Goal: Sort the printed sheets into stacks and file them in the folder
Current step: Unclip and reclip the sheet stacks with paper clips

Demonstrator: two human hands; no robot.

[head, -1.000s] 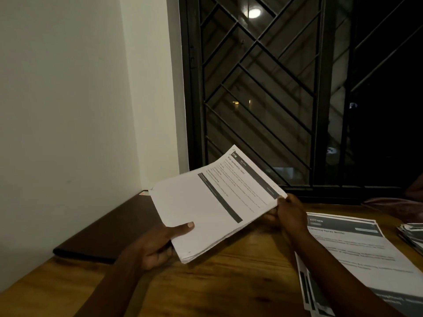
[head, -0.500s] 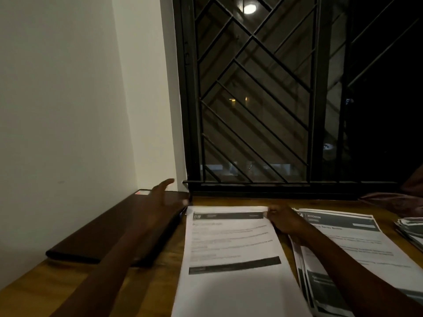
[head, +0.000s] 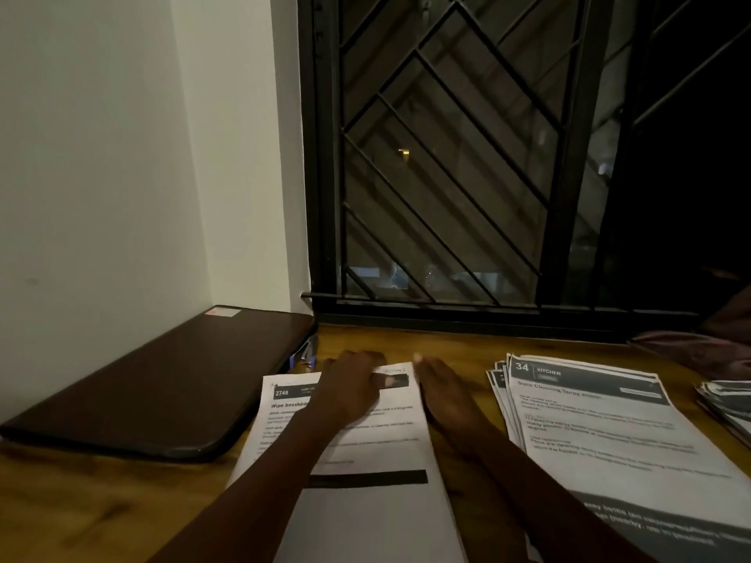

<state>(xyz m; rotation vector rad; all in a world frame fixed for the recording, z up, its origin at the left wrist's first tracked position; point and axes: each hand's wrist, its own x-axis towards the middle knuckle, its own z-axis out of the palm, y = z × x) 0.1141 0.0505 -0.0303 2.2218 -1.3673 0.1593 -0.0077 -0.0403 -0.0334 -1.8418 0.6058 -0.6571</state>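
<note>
Both hands down on the middle stack of sheets (head: 367, 518).

I see my left hand (head: 352, 388) lying palm-down on the top sheet, fingers loose and gripping nothing. My right hand (head: 443, 397) lies flat with straight fingers along the stack's right edge, on the wooden table (head: 447, 344). The dark folder (head: 162, 394) lies closed just left of the stack; the "KITCHEN" stack (head: 601, 434) sits to the right.

Dark brown folder (head: 158, 384), white black-banded sheets (head: 365, 501), honey-brown table (head: 81, 514).
</note>
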